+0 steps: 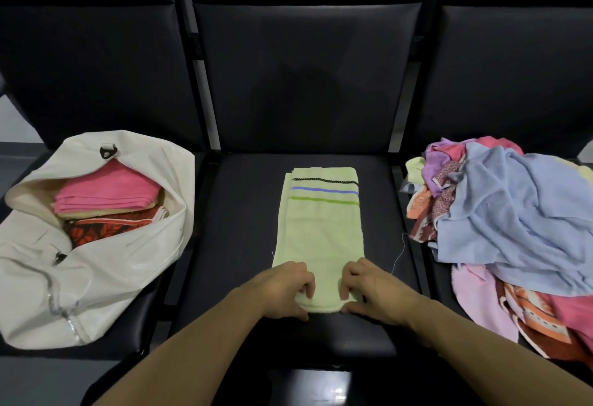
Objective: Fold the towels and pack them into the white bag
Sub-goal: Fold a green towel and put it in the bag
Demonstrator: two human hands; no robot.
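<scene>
**Both hands gripping the near end of the green towel on the middle seat**

Taking the middle seat (244, 213) as the landmark, the white bag (96, 277) is lying on the seat to its left, slumped on its side with its mouth gaping open toward the camera. Inside the opening a folded pink towel (107, 192) is sitting on top of a pale yellow layer, and a red patterned towel (109, 227) is showing beneath and in front of them.

On the middle seat itself, the light green towel (321, 238) is lying as a long narrow strip running from the near edge toward the backrest. Three stripes, black, blue and green, are crossing its far end. A loose thread is trailing off its right side onto the seat.

At the near end of the strip, the left hand (285, 290) is curling its fingers over the towel's left corner with the thumb tucked at the edge, holding the fabric. Just beside it, the right hand (372, 293) is doing the same on the right corner, fingers bent onto the cloth and thumb under the hem. The two hands are sitting close together, with a band of towel showing between them.

On the seat to the right of the middle seat, a heap of unfolded towels (513, 229) is lying in a jumble, with a pale blue one on top and pink, purple, orange-patterned and yellow pieces poking out around it.
</scene>
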